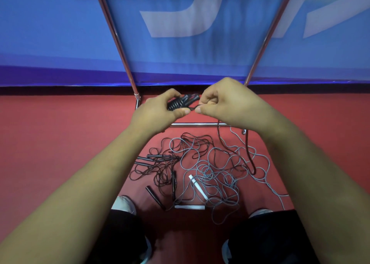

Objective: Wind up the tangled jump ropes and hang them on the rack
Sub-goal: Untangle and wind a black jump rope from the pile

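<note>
My left hand (160,111) grips a black jump rope bundle (181,101), its cord wound in coils round the handles. My right hand (222,101) pinches the loose end of that black cord beside the bundle, and the cord trails down from it to the floor. Below my hands lies a tangle of ropes: black ropes (160,167) with black handles on the left, a grey rope (218,171) with white handles (197,186) in the middle and right. The chrome rack (118,41) stands just beyond my hands, its two slanted poles and low crossbar visible.
The floor is red (60,143). A blue banner wall (180,53) stands behind the rack. My shoes (124,204) and dark trouser legs frame the rope pile at the bottom. The grey rope spreads out to the right past the rack's foot.
</note>
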The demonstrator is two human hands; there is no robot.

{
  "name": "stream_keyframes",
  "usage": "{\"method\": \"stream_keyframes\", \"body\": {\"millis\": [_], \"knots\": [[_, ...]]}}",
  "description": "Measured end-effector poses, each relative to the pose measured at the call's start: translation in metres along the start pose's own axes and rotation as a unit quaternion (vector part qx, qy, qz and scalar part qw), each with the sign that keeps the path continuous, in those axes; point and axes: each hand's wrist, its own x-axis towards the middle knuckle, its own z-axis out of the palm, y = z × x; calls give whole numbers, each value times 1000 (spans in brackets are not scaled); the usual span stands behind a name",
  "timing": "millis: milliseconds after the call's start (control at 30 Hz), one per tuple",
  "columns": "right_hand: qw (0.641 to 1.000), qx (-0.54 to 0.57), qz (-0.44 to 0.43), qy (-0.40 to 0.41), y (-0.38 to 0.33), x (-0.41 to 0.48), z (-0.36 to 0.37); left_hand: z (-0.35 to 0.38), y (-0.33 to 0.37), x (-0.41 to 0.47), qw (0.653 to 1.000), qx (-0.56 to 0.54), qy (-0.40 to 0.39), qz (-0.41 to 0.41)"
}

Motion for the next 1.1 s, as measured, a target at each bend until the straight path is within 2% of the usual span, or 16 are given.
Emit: {"method": "stream_keyframes", "body": {"millis": [267,467,567,667,767,900,1100], "knots": [[1000,12,5,8,4,1,3,4,16,-15,980,149,-100,91],[999,20,6,45,14,7,7,2,22,-20,975,145,-119,116],[996,39,21,77,19,10,6,4,20,-19,982,87,-100,136],[992,85,54,74,28,12,4,8,17,-20,983,9,-103,151],[985,152,66,55,36,12,1,6,24,-24,964,-174,-133,152],[968,230,87,54,40,16,1,1,28,-21,930,-337,-96,110],[966,242,88,17,40,16,3,4,29,-12,891,-451,-58,-10]]}}
